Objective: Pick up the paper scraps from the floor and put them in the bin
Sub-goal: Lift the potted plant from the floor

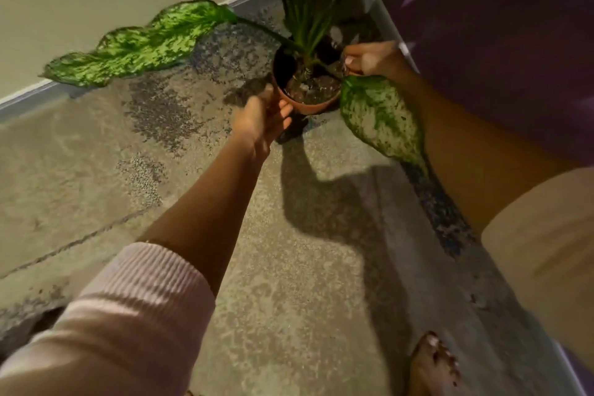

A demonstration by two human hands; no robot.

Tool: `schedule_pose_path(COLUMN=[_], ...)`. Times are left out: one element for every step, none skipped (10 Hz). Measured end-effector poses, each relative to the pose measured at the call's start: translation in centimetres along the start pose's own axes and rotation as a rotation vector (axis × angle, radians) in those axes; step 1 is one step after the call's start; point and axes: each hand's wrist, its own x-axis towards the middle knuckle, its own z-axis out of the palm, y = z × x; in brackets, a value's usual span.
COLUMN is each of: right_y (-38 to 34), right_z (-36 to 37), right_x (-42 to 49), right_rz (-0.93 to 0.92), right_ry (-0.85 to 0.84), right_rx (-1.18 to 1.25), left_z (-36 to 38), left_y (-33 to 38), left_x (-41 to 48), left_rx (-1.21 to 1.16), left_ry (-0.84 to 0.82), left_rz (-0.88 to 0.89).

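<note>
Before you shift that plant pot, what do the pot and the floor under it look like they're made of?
The pot looks like terracotta or terracotta-coloured plastic: matte orange-brown wall, no gloss; blur leaves it open. The floor looks like bare concrete: rough, speckled grey-beige, with dark worn patches and a crack line at left. The left hand is at the pot's rim and the right hand at its far edge.

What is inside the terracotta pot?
Inside the pot: dark soil and green plant stems. The right hand covers part of the rim; no paper scrap is clearly visible.
</note>
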Motion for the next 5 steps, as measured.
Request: schedule_pose_path(right_y=[1.0, 1.9, 2.3, 3.0, 4.2], right_z=[0.2, -0.7, -1.5, -1.4, -1.0], right_x=[-0.2, -0.9, -1.9, -2.8, -5.1], right_rz=[-0.093, -0.151, -0.199, -0.239, -0.159], right_ry=[-0.079, -0.052, -0.119, -0.112, -0.028], right_rx=[-0.052, -0.128, -0.133, -0.094, -0.055], left_z=[0.6, 1.0, 1.1, 1.0, 1.1], left_y=[0.0, 0.2, 0.2, 0.0, -0.7], left_x=[-0.6, -0.9, -1.4, -2.0, -3.4], left_rx=[-0.002, -0.018, -0.005, 0.033, 0.130], left_ry=[0.036, 0.065, 0.072, 0.097, 0.167], left_rz=[-0.009, -0.029, -0.036, -0.009, 0.086])
